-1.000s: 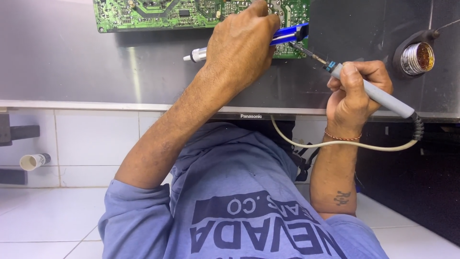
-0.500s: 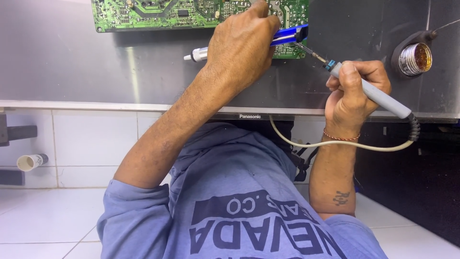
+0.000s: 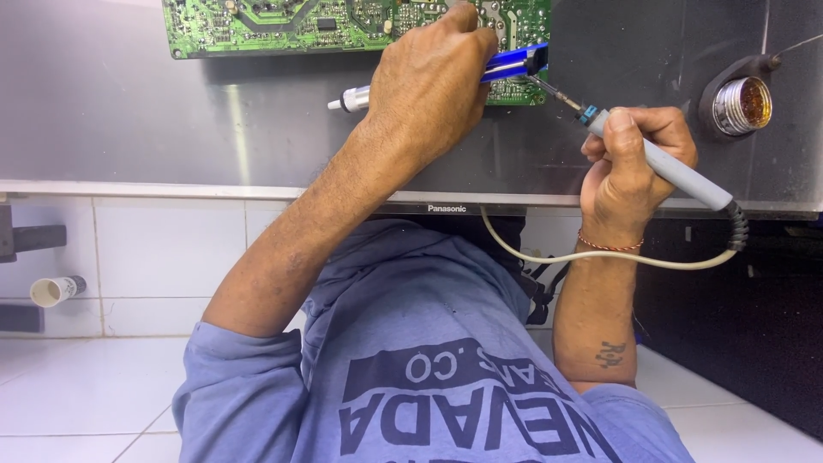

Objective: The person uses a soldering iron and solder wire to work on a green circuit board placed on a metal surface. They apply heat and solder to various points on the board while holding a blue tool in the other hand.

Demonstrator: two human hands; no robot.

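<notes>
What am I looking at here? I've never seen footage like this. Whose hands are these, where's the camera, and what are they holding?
There is no machine: these are one person's two bare hands, filmed by a camera on their own head that looks down past their blue shirt. On a grey metal sheet lies a green circuit board. The left hand grips a blue suction tool at the board's edge. The right hand holds a soldering iron by its grey handle, with the tip pointing at the same spot. A cream cable runs from the iron. To the right sits a small round metal cup.
</notes>
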